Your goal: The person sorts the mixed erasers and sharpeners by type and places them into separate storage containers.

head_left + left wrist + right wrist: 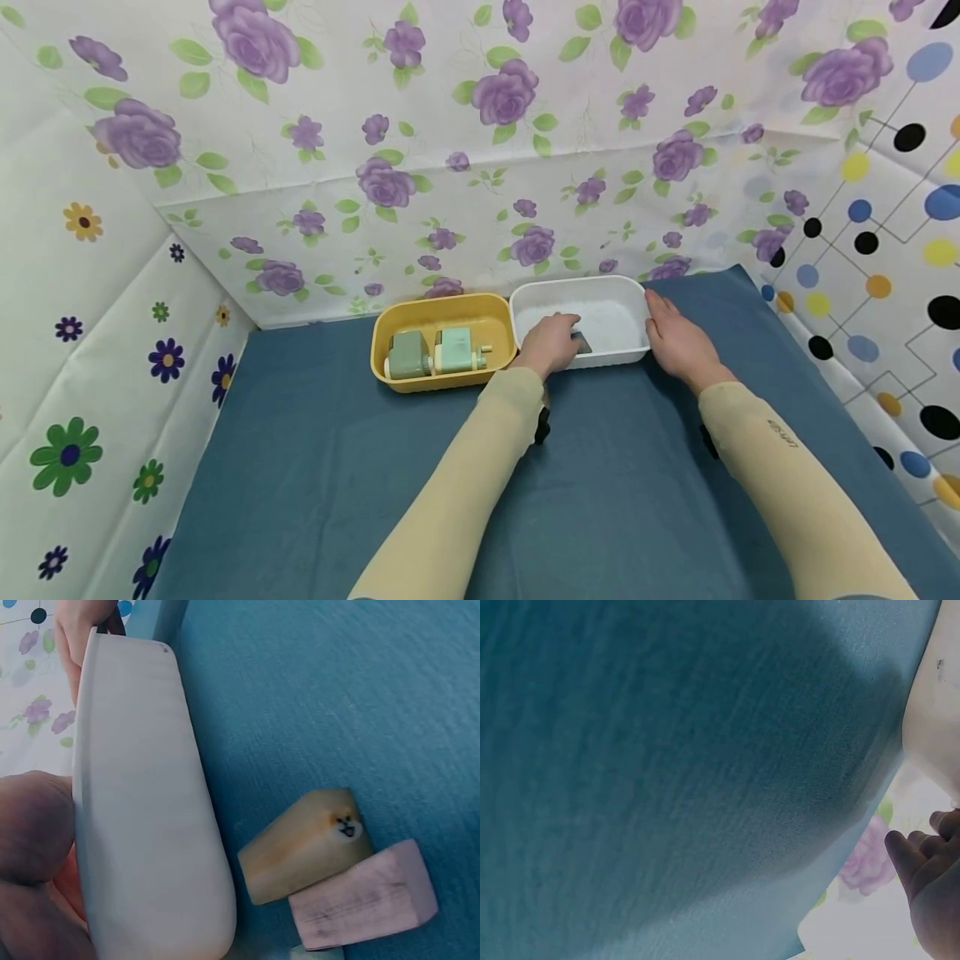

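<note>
My left hand reaches over the front left rim of a white plastic bin. Its fingers are beside a small dark grey piece inside; I cannot tell whether they pinch it. The bin's outer wall fills the middle of the left wrist view, with my left hand at the rim. Against the bin's right end lies my right hand, fingers straight. On the cloth below the bin are a tan block with a small dog face and a pink block touching it.
A yellow bin stands left of the white one, with two green boxy gadgets with pale knobs in it. Blue cloth covers the table. Floral sheeting rises behind the bins, and dotted sheeting at the right.
</note>
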`<state>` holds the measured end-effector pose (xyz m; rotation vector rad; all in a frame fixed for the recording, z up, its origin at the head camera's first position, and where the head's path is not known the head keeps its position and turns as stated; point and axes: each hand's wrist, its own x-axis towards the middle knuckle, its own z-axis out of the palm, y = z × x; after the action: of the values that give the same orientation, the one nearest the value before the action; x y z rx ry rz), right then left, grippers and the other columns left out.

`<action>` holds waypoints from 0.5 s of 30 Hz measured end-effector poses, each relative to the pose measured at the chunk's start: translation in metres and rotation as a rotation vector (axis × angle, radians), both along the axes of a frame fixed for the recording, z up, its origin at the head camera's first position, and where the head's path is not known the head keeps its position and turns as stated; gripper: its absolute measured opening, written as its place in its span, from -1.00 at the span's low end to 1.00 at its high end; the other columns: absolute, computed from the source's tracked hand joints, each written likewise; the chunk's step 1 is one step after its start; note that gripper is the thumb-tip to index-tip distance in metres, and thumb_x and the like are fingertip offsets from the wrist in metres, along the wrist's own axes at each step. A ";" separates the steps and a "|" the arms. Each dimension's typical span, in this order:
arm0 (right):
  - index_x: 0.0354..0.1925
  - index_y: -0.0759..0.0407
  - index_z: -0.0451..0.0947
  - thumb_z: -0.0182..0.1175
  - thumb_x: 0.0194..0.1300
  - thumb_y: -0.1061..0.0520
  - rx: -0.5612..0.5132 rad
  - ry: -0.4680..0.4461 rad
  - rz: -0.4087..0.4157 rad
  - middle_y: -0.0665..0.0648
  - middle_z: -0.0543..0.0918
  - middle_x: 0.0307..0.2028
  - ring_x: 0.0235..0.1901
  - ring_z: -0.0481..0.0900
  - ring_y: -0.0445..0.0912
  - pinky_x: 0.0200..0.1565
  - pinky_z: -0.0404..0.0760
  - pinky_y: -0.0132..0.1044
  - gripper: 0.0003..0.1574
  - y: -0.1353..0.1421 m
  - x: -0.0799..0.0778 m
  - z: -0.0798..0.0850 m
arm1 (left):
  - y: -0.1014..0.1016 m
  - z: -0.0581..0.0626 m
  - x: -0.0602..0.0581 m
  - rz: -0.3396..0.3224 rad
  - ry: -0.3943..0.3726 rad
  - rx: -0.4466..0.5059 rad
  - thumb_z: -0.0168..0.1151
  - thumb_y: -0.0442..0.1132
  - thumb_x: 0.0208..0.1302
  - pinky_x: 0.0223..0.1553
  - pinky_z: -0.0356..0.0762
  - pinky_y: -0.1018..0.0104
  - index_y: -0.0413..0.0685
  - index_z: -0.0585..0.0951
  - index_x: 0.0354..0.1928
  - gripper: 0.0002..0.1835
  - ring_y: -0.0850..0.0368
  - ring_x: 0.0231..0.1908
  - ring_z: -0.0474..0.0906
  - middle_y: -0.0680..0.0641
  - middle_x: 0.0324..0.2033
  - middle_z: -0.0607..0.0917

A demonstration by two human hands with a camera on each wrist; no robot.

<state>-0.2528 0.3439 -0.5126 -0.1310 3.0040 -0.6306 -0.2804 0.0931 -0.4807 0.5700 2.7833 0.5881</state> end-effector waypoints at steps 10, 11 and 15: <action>0.74 0.20 -0.31 -0.29 0.77 0.01 -0.004 -0.008 0.001 0.34 -0.11 0.70 0.65 -0.15 0.35 0.57 -0.03 0.35 -0.18 -0.003 -0.004 0.002 | -0.009 0.002 0.006 -0.036 0.158 -0.012 0.17 -0.05 0.67 0.58 0.19 0.18 0.08 0.58 0.49 -0.54 0.03 0.57 0.27 0.04 0.42 0.60; 0.74 0.20 -0.31 -0.29 0.77 0.01 -0.004 -0.009 0.002 0.34 -0.12 0.70 0.65 -0.15 0.35 0.57 -0.03 0.35 -0.18 -0.003 -0.004 0.001 | -0.011 0.001 0.007 -0.045 0.174 0.001 0.18 -0.05 0.66 0.59 0.18 0.18 0.06 0.59 0.47 -0.54 0.03 0.57 0.28 0.04 0.41 0.61; 0.74 0.20 -0.31 -0.30 0.78 -0.01 -0.003 -0.007 0.002 0.34 -0.12 0.70 0.65 -0.15 0.35 0.56 -0.03 0.36 -0.18 0.001 -0.002 -0.002 | -0.020 -0.002 0.014 -0.099 0.240 0.043 0.19 -0.04 0.66 0.60 0.13 0.20 -0.01 0.61 0.44 -0.54 0.01 0.56 0.29 0.01 0.38 0.63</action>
<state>-0.2547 0.3445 -0.5141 -0.1323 2.9961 -0.6337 -0.2669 0.0735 -0.4822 0.8339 2.9477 0.5945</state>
